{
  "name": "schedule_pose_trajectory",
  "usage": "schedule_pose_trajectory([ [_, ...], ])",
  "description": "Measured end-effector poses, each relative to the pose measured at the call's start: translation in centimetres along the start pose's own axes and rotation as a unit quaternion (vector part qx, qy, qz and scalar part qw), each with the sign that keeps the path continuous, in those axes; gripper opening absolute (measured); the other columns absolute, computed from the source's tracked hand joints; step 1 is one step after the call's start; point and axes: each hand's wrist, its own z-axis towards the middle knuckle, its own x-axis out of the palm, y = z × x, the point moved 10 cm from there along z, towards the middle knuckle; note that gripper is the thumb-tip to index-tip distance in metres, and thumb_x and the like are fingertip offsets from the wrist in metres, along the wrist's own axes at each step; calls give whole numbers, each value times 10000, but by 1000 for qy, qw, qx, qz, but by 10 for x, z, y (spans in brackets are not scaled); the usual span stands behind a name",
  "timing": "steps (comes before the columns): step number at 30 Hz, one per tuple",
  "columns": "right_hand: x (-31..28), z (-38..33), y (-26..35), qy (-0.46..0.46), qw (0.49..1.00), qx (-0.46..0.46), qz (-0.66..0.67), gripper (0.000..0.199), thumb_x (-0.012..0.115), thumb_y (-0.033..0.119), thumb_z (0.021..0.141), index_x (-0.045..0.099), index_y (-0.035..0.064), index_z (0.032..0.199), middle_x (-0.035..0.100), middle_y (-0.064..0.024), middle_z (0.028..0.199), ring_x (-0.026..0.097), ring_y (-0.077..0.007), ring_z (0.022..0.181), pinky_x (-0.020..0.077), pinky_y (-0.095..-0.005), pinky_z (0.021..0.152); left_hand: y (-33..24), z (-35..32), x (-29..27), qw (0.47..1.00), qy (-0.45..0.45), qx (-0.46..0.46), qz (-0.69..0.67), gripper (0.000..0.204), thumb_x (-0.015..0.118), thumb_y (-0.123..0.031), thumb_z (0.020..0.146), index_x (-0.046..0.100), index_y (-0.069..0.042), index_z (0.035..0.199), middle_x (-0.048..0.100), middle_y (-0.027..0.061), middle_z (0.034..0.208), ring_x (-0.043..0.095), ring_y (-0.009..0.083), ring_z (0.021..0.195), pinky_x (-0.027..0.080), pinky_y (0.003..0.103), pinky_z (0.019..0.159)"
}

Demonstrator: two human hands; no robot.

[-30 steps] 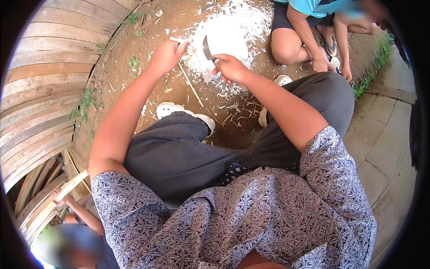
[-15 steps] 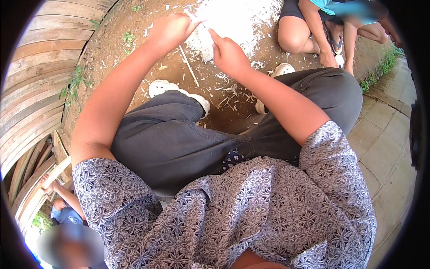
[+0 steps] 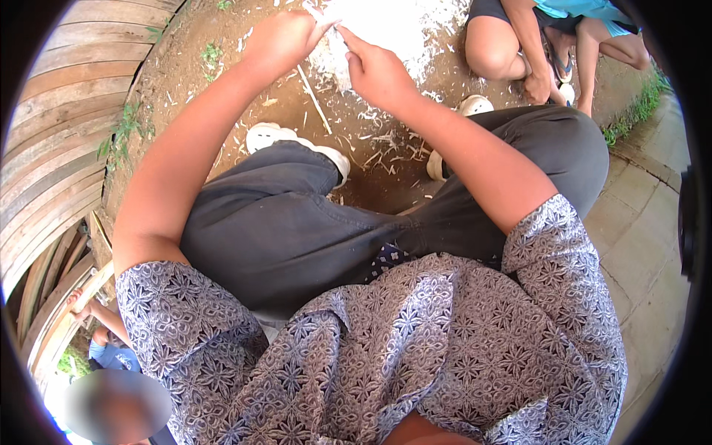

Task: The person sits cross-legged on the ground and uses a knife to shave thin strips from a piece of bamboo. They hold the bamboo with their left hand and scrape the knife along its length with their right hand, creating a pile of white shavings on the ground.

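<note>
My left hand (image 3: 283, 41) is closed at the top of the view, with a thin pale strip (image 3: 314, 13) showing at its fingers against the glare. Close beside it, my right hand (image 3: 380, 73) is curled, its forefinger stretched toward the left fingertips. Whatever my right hand grips is too small and overexposed to make out. Just beyond both hands spreads a bright white heap of shavings (image 3: 393, 37). Below my left hand a thin pale stick (image 3: 314, 100) lies on the brown soil.
My pale shoes (image 3: 271, 136) rest on shaving-strewn earth. Another person's hand (image 3: 537, 87) reaches to the ground at upper right, near a sandal (image 3: 565, 68). Wooden planks (image 3: 81, 74) line the left, where another person's hand (image 3: 76, 302) touches timber. Paving (image 3: 630, 222) runs along the right.
Both my hands have shifted slightly up and away, the right one a little to the left, nearer the left fingertips. The other person's hand at upper right has moved slightly.
</note>
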Motion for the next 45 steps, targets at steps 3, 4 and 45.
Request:
schedule_pose_trajectory([
  [3, 34, -7, -64, 62, 994, 52, -68, 516, 547, 154, 961, 508, 63, 1467, 706, -271, 1008, 688, -445, 943, 544, -495, 856, -6, 1, 1, 999, -26, 25, 14, 520, 494, -482, 1054, 718, -59, 851, 689, 208, 776, 671, 414, 721, 541, 511, 667],
  [4, 49, -9, -99, 84, 989, 73, -97, 516, 544, 160, 963, 507, 66, 1469, 706, -271, 1012, 688, -444, 945, 544, -495, 859, -6, 5, -1, 999, -43, 28, 8, 507, 494, -479, 1053, 724, -65, 871, 690, 203, 775, 672, 412, 723, 542, 507, 666],
  [45, -7, -7, -64, 171, 947, 168, -215, 330, 577, 101, 926, 630, 74, 1250, 739, -167, 1085, 716, -329, 1054, 583, -470, 861, -77, -38, 21, 971, 128, 190, 70, 465, 476, -373, 1034, 705, -48, 793, 681, 203, 718, 686, 391, 704, 548, 494, 648],
])
